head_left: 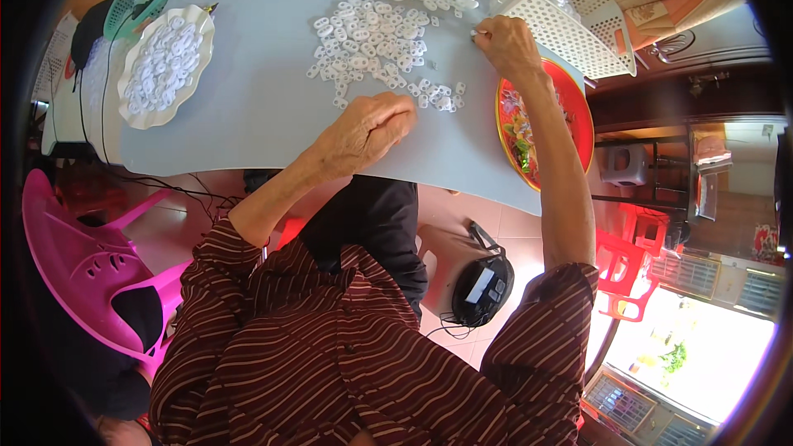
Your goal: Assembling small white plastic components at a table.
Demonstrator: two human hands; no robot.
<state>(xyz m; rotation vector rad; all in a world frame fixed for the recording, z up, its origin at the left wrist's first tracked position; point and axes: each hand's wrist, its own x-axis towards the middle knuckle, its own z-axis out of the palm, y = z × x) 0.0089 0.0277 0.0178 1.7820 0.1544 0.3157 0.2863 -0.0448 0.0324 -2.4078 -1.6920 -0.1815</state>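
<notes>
Pink plastic formed the chair [62, 256] at the far left, standing beside the near corner of the pale blue table [256, 58]. Above it, at the table's far left, a green basket [124, 10] sat tilted near a cream plate [206, 29] with a wavy rim, which was heaped with small white pieces. Farther right, the left hand [372, 132] came over the near edge of the table, its fingers curled together; whether they held anything, I cannot tell. Just beyond it, loose white pieces [372, 37] lay scattered across the middle of the table, with more heaped behind them toward the far edge. Below the table, a black bag [481, 289] showed between the forearms. To the right of the pile, the right hand [508, 41] had its thumb and fingertips clamped on a small white piece [476, 33]. Its forearm crossed above a red tray [580, 116] with a flower pattern. Beside that hand, a white basket [570, 41] full of holes contained similar pieces, and red stools [624, 260] stood on the floor at the far right.
</notes>
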